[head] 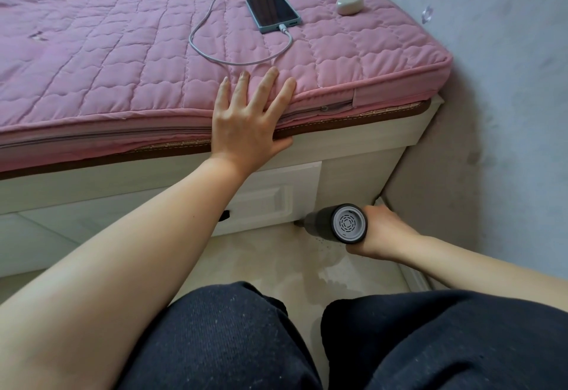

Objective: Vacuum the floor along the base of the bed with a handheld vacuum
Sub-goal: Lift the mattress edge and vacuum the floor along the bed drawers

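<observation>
- The right hand (381, 233) is wrapped around the handheld vacuum (338, 223), holding it low with the nozzle aimed at the seam where the floor (276, 263) meets the base of the bed (353, 149).
- The left hand (246, 122) lies flat with fingers spread on the edge of the pink mattress (123, 51), gripping nothing, just bracing.
- Step in hand, I'd say: the sweep itself, working near the bed's corner by the wall (507, 82).
- Dark specks show on the floor just beside the vacuum body; the next move likely calls for dragging the nozzle along the seam, kept low and close to the bed.
- Count: one vacuum, two hands, one phone (272, 11), one charging cable (215, 57), one small pale case (349, 3), one drawer front (267, 202).
</observation>
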A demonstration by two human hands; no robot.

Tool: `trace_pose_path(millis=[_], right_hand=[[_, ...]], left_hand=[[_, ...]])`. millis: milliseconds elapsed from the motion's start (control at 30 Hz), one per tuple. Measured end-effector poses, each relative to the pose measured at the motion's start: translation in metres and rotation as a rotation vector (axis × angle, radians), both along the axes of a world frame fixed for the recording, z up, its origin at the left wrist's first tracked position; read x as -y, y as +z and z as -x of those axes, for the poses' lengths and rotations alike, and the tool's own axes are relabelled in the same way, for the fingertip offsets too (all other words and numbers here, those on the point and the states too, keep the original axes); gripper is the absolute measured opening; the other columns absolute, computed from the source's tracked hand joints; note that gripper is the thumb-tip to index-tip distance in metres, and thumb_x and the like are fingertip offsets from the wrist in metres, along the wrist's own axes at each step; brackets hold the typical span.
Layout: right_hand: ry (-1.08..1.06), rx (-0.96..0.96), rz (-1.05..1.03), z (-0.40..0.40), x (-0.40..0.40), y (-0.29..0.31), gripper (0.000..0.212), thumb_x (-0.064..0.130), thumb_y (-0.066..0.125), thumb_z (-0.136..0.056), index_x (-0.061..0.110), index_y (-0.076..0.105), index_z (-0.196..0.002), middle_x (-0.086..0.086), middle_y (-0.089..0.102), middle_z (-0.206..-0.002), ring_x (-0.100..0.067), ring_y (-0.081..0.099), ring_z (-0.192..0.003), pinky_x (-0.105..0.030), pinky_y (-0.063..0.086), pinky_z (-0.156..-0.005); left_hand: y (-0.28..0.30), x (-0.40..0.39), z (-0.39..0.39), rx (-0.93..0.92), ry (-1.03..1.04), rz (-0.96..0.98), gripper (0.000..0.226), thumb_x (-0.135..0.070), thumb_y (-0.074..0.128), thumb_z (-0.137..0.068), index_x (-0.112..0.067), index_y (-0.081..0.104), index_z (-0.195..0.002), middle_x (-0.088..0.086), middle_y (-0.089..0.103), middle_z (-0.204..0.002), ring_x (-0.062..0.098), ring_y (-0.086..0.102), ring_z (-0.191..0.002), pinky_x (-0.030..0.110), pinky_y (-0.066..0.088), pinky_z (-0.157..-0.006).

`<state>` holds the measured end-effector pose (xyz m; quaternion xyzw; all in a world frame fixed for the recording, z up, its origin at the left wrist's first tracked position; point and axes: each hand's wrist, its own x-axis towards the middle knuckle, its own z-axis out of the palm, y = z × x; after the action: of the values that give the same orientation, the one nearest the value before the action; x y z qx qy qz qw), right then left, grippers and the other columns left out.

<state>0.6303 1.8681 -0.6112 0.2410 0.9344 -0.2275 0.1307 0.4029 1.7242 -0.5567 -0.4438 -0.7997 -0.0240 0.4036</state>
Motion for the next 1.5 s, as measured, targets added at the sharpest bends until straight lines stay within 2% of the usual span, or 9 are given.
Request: trace_pose_path(millis=[300,467,567,667,833,933,1067,1200,1500], right_hand=[[-0.003,-0.012,-0.022,-0.007,-0.003,0.008,0.014,0.022,0.067,-0.068,0.018,0.054,-0.07,0.0,0.059,-0.066,-0.02,0.06,-0.066,-0.023,0.037,-0.047],[-0.014,-0.024,0.003,-0.011,-0.007,0.009,0.016,0.021,0.069,-0.068,0.012,0.061,-0.078,-0.006,0.067,-0.075,-0.021,0.064,-0.071,-0.025,0.04,-0.05],[-0.023,-0.016,-0.004,-0.012,-0.007,0.01,0.014,0.021,0.069,-0.068,0.014,0.058,-0.074,-0.005,0.064,-0.073,-0.022,0.062,-0.071,-0.022,0.036,-0.048],[-0.041,-0.016,0.014,-0.013,-0.007,0.011,0.017,0.021,0.069,-0.069,0.019,0.052,-0.069,-0.002,0.062,-0.072,-0.021,0.062,-0.072,-0.026,0.04,-0.054],[-0.063,-0.044,0.002,-0.014,-0.011,0.009,0.02,0.021,0.07,-0.069,0.009,0.061,-0.083,-0.007,0.067,-0.079,-0.023,0.064,-0.076,-0.03,0.047,-0.062],[-0.082,-0.037,0.009,-0.016,-0.016,0.005,0.019,0.023,0.07,-0.067,0.012,0.059,-0.077,-0.004,0.064,-0.074,-0.021,0.062,-0.072,-0.035,0.05,-0.062],[-0.125,-0.037,0.027,-0.018,-0.019,0.007,0.022,0.023,0.071,-0.066,0.02,0.049,-0.066,0.0,0.059,-0.069,-0.02,0.059,-0.07,-0.029,0.044,-0.058],[-0.122,-0.029,0.005,-0.02,-0.019,0.012,0.018,0.02,0.071,-0.07,0.016,0.054,-0.074,-0.01,0.065,-0.083,-0.025,0.061,-0.082,-0.032,0.048,-0.066],[-0.161,-0.041,-0.003,-0.024,-0.022,0.012,0.018,0.02,0.07,-0.069,0.016,0.053,-0.071,-0.003,0.06,-0.073,-0.022,0.062,-0.076,-0.028,0.044,-0.061]], left_hand=[[0.0,0.0,0.0,-0.007,-0.001,-0.003,0.083,-0.062,0.059,-0.078,-0.026,0.037,-0.15,0.01,0.047,-0.15,0.045,0.05,-0.129,0.062,0.037,-0.107],[0.001,0.001,0.0,-0.008,0.002,-0.003,0.085,-0.062,0.063,-0.078,-0.026,0.037,-0.15,0.01,0.047,-0.15,0.045,0.05,-0.129,0.062,0.037,-0.107],[0.001,0.001,0.0,-0.007,-0.001,-0.004,0.085,-0.062,0.063,-0.078,-0.025,0.038,-0.15,0.01,0.047,-0.15,0.045,0.05,-0.129,0.062,0.037,-0.107],[0.0,0.001,0.0,-0.007,-0.003,-0.001,0.084,-0.062,0.061,-0.078,-0.025,0.037,-0.15,0.01,0.047,-0.15,0.045,0.05,-0.129,0.062,0.037,-0.108],[0.001,0.001,0.0,-0.006,-0.004,-0.001,0.081,-0.063,0.051,-0.079,-0.026,0.036,-0.15,0.01,0.047,-0.15,0.045,0.05,-0.129,0.062,0.037,-0.108],[0.001,0.001,0.0,-0.006,-0.004,0.0,0.081,-0.063,0.049,-0.08,-0.025,0.036,-0.15,0.01,0.047,-0.15,0.045,0.05,-0.129,0.062,0.037,-0.108],[0.0,0.001,0.0,0.001,-0.009,-0.005,0.081,-0.062,0.054,-0.079,-0.025,0.037,-0.15,0.01,0.047,-0.15,0.045,0.049,-0.13,0.062,0.036,-0.108],[0.0,0.001,0.0,0.002,-0.001,-0.001,0.085,-0.061,0.062,-0.078,-0.026,0.037,-0.15,0.009,0.046,-0.15,0.045,0.049,-0.13,0.062,0.036,-0.108],[0.0,0.001,-0.001,0.015,0.0,-0.012,0.084,-0.06,0.063,-0.078,-0.025,0.038,-0.15,0.01,0.047,-0.149,0.045,0.048,-0.131,0.061,0.034,-0.11]])
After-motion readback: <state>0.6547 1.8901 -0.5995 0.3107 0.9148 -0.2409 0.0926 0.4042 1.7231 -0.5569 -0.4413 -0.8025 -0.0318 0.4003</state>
